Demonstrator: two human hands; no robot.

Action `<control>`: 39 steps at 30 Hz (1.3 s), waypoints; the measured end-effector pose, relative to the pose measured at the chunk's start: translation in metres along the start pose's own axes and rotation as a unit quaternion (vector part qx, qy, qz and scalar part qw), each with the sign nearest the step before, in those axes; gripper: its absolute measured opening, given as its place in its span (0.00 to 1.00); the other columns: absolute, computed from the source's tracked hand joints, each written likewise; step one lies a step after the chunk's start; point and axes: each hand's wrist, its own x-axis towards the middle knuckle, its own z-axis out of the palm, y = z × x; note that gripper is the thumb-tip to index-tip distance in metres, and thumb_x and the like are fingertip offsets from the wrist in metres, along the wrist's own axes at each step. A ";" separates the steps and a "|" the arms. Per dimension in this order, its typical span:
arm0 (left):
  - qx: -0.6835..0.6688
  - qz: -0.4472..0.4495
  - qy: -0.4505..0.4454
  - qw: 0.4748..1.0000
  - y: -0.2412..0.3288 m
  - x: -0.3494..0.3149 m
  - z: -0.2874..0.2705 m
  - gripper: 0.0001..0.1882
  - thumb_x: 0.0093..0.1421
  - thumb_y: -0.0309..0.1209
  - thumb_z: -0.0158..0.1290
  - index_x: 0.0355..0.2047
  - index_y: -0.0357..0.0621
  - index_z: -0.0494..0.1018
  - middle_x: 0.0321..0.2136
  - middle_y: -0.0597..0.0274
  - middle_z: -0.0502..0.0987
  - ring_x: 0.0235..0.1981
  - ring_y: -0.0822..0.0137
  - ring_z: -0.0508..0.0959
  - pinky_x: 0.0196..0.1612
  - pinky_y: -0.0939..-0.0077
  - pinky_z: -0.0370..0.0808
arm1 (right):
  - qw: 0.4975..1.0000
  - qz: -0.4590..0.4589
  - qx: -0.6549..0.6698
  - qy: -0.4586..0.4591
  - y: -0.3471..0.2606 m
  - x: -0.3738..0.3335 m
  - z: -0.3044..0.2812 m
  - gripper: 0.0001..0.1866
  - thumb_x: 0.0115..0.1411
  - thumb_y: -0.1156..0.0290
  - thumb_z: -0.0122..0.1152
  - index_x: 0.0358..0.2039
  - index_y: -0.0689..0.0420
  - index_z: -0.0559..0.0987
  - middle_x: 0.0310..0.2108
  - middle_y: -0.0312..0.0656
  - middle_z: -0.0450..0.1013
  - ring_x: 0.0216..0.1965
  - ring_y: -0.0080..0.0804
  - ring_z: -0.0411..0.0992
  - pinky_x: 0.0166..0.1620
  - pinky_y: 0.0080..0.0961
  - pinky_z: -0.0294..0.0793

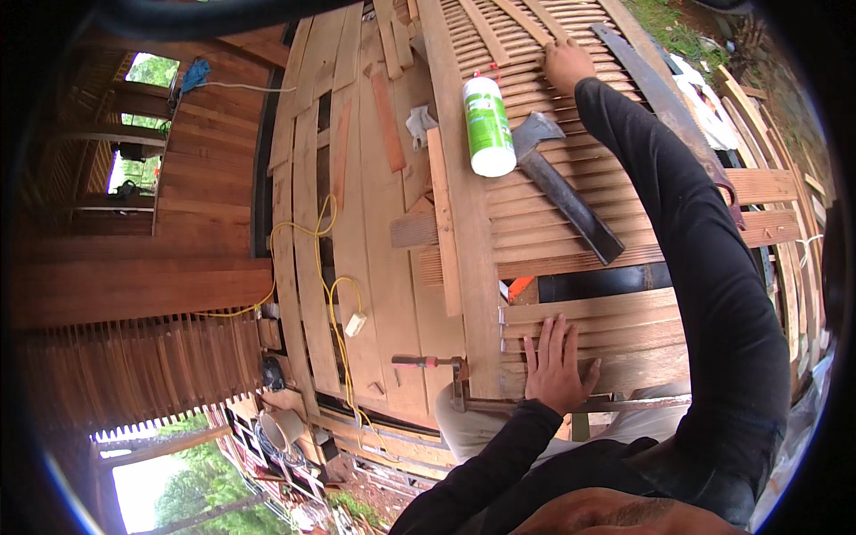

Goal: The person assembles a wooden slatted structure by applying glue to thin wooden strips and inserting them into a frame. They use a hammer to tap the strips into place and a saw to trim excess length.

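Note:
My left hand lies flat with fingers spread on a wooden board close to me. My right hand reaches to the far side, its fingers closed at the end of a thin wooden strip on the slatted panel. On the panel between my hands are a hatchet with a dark handle and a white-and-green bottle lying on its side. A handsaw rests beside my right forearm. A bar clamp with a red-and-black handle sits at the frame's near corner.
Wide planks with gaps between them spread to the left. Across them runs a yellow cord with a pale socket end. A bucket stands at lower left. Loose timber and a white bag lie at the right.

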 end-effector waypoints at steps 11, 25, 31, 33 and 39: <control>-0.009 0.036 0.016 0.999 -0.009 -0.006 -0.006 0.38 0.65 0.53 0.53 0.64 0.34 0.66 0.71 0.44 0.57 0.76 0.48 0.51 0.75 0.36 0.43 | 0.986 0.070 0.150 0.005 0.101 -0.009 -0.001 0.19 0.64 0.67 0.57 0.51 0.64 0.78 0.33 0.56 0.81 0.34 0.49 0.82 0.34 0.43 0.79; -0.020 0.050 0.186 0.981 -0.008 -0.009 0.015 0.25 0.63 0.42 0.57 0.54 0.37 0.72 0.62 0.45 0.69 0.67 0.44 0.64 0.72 0.40 0.53 | 0.762 0.210 0.607 0.087 0.150 -0.495 -0.233 0.07 0.71 0.72 0.56 0.42 0.62 0.79 0.29 0.33 0.72 0.30 0.19 0.69 0.35 0.20 0.69; -0.033 0.064 0.192 0.979 -0.011 -0.013 0.014 0.25 0.63 0.41 0.58 0.54 0.38 0.72 0.58 0.46 0.71 0.63 0.44 0.67 0.69 0.42 0.58 | 0.710 0.276 0.600 0.244 0.191 -0.557 -0.296 0.13 0.70 0.70 0.51 0.49 0.62 0.77 0.32 0.37 0.72 0.30 0.22 0.70 0.35 0.20 0.69; -0.040 0.053 0.195 0.978 -0.012 -0.015 0.014 0.26 0.62 0.40 0.59 0.55 0.38 0.71 0.59 0.45 0.70 0.63 0.42 0.67 0.69 0.42 0.59 | 0.684 0.311 0.582 0.312 0.194 -0.564 -0.313 0.14 0.71 0.68 0.48 0.49 0.61 0.77 0.32 0.38 0.72 0.29 0.22 0.69 0.31 0.20 0.67; -0.066 0.231 0.211 0.948 0.070 -0.020 -0.003 0.34 0.61 0.40 0.61 0.63 0.39 0.66 0.64 0.46 0.66 0.65 0.43 0.66 0.71 0.41 0.57 | 0.708 0.353 0.565 0.233 0.217 -0.587 -0.279 0.11 0.72 0.67 0.48 0.45 0.54 0.79 0.34 0.31 0.68 0.27 0.17 0.63 0.26 0.16 0.63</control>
